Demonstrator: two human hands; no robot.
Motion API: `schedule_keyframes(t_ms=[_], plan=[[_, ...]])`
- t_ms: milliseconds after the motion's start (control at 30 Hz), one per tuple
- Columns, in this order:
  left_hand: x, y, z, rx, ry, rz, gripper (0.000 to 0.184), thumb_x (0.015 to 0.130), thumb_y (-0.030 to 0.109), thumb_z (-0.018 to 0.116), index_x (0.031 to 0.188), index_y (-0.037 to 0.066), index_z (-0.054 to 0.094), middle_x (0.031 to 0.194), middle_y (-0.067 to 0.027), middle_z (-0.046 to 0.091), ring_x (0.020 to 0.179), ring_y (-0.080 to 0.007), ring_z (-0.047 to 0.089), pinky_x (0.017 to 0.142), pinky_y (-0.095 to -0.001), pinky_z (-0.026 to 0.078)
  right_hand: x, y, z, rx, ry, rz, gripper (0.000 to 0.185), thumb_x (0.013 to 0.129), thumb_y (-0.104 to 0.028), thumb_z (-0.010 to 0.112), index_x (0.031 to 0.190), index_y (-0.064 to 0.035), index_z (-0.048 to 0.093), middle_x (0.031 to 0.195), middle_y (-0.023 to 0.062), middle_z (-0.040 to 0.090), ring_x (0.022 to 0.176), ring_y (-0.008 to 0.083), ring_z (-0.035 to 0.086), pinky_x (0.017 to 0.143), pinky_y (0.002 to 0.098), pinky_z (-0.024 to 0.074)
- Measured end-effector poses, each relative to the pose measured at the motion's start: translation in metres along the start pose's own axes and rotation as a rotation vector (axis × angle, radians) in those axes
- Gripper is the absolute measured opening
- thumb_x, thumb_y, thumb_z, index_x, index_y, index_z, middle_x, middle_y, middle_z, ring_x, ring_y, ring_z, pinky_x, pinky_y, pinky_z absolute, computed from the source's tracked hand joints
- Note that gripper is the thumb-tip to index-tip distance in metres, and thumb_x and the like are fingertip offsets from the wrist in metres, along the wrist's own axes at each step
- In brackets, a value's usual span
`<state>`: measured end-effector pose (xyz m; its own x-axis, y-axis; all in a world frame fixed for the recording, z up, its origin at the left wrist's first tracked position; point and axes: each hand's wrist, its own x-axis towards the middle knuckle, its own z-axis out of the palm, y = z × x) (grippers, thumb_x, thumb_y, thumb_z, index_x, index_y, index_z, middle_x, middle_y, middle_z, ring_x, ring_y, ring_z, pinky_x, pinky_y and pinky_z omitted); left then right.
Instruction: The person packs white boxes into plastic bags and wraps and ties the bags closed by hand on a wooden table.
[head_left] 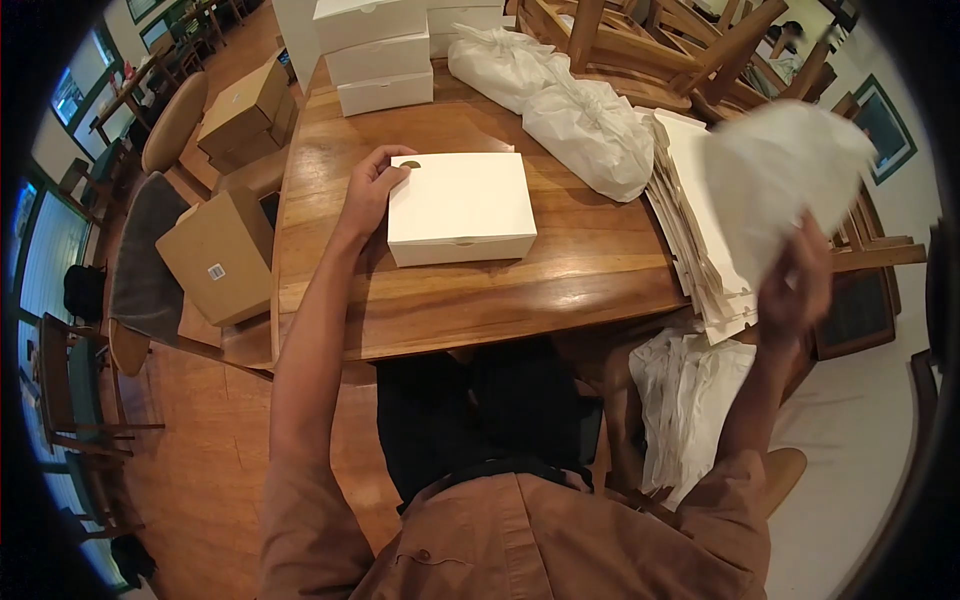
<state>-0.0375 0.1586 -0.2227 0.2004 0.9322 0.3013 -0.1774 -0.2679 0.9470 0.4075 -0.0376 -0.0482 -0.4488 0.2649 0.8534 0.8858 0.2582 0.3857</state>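
A closed white cardboard box (462,195) rests on the wooden table in front of me. My left hand (375,188) grips its back left corner, thumb on the lid and fingers round the edge. Beside that thumb is a small dark round spot (410,164), which I cannot make out. Out to the right, my right hand (797,285) holds up a thin white plastic bag (780,175), blurred by motion. Below it, a pile of similar white bags (685,410) lies on a chair.
White boxes (380,55) are stacked at the table's back left. Filled white bags (585,130) lie at the back, beside flat white cardboard sheets (700,210). Brown cartons (220,260) sit on chairs at left. Upturned wooden chairs (690,60) stand behind.
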Motion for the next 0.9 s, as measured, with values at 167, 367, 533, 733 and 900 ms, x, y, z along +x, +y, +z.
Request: schedule_keyframes(t_ms=[167,367,533,733,900], plan=[[-0.001,0.006,0.000,0.029,0.006,-0.008,0.023,0.093,0.005,0.057,0.115,-0.001,0.063,0.095,-0.0052,0.069,0.080,-0.0084,0.061,0.070,-0.0235,0.049,0.036,-0.048,0.080,0.245,-0.170,-0.213,0.020,0.085,0.001,0.063,0.103,-0.0057,0.066,0.127,0.0131,0.068,0.115,0.0309,0.066,0.094,0.0408,0.0530],[-0.001,0.005,-0.002,0.050,-0.014,-0.033,0.027,0.093,0.009,0.055,0.118,0.002,0.063,0.095,-0.0037,0.068,0.080,-0.0089,0.062,0.072,-0.0235,0.050,0.011,-0.081,0.123,0.268,-0.287,-0.138,0.024,0.082,0.002,0.065,0.103,-0.0087,0.067,0.136,0.0076,0.062,0.126,0.0290,0.056,0.107,0.0483,0.0432],[0.000,0.001,-0.005,0.067,-0.027,-0.044,0.027,0.093,0.010,0.055,0.117,0.002,0.063,0.095,-0.0039,0.068,0.079,-0.0087,0.062,0.072,-0.0235,0.050,-0.027,-0.100,0.118,0.329,-0.236,0.260,0.024,0.077,0.003,0.062,0.095,-0.0099,0.070,0.132,0.0113,0.061,0.128,0.0366,0.050,0.112,0.0526,0.0362],[-0.001,0.002,-0.004,0.044,-0.024,-0.035,0.025,0.093,0.009,0.056,0.115,0.000,0.064,0.093,-0.0051,0.068,0.080,-0.0095,0.062,0.072,-0.0247,0.050,-0.069,-0.112,0.095,0.356,-0.167,0.550,0.015,0.078,0.005,0.064,0.081,-0.0074,0.071,0.133,0.0159,0.059,0.129,0.0364,0.048,0.109,0.0478,0.0358],[-0.001,0.004,-0.004,0.030,-0.012,-0.066,0.025,0.092,0.008,0.057,0.114,-0.002,0.065,0.095,-0.0073,0.069,0.083,-0.0107,0.063,0.075,-0.0259,0.051,-0.103,-0.136,0.085,0.480,0.049,1.052,0.029,0.091,-0.003,0.067,0.119,-0.0030,0.060,0.141,0.0142,0.049,0.133,0.0322,0.043,0.112,0.0447,0.0345]])
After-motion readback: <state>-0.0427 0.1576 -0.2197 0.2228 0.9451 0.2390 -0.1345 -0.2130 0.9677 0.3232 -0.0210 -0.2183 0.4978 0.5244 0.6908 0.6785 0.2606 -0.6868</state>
